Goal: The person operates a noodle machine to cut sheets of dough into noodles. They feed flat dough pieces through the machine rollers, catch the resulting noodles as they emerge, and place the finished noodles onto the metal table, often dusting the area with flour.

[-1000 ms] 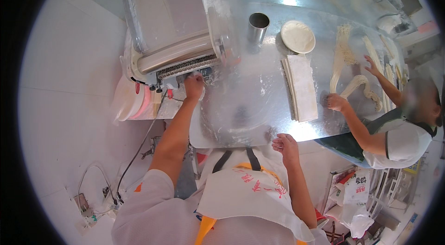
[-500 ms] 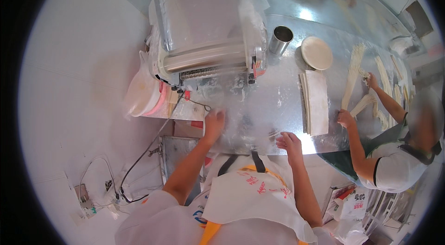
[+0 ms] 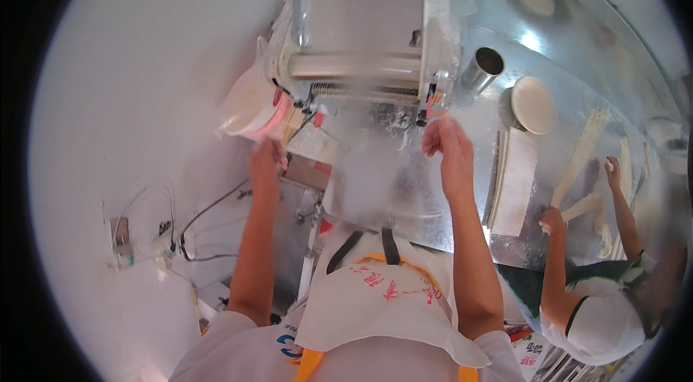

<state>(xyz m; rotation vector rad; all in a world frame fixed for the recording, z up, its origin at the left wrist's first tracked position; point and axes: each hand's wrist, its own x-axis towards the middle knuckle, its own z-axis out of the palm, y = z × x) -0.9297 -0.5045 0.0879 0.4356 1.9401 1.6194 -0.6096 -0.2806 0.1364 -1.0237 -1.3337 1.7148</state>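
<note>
My left hand is over the left end of the steel table, just below a white and pink bucket. Its fingers hang loosely apart, and I see nothing in them. My right hand is raised near the front right corner of a dough roller machine. Those fingers are loosely bent with the thumb apart, holding nothing visible. The machine has a smooth roller above a ridged one, and a wide tray slopes up behind them. Whitish haze blurs the tabletop between my hands.
Right of the machine stand a steel cylinder, a round pale dish and stacked flat dough sheets. Farther right, a co-worker's hands handle noodle strands. Cables run along the left wall.
My left hand has moved left toward the bucket. My right hand has risen to the machine's right corner. The view has shifted, and the co-worker's hands are still at the noodles.
</note>
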